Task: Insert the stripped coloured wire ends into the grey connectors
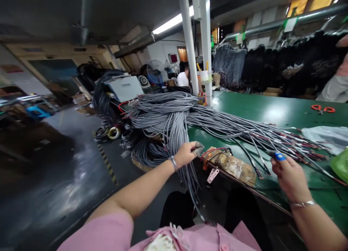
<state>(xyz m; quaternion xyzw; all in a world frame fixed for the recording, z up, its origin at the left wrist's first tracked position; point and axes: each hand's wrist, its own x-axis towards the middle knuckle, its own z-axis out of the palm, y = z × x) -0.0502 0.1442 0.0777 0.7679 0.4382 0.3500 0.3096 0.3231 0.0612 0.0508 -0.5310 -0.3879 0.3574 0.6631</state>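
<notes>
Handling grey cables [178, 129], it seems, the left hand [187, 154] curls beside a worn block [236, 168], the right hand [292, 176] near cable ends [259, 175]; whether either pinches anything, I can't tell. They drape beneath the left hand; parting them calls for light fingers.

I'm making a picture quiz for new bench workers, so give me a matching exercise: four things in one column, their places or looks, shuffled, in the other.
Column one
1. orange-handled scissors
2. pink clip
3. green bag
4. right hand

Column two
A. at the near edge of the table, by the worn brown block
B. has a blue wrap on a digit
C. lying on the far part of the tabletop
D. cut off by the picture's right edge

Right pairs: 1-C, 2-A, 3-D, 4-B
</notes>
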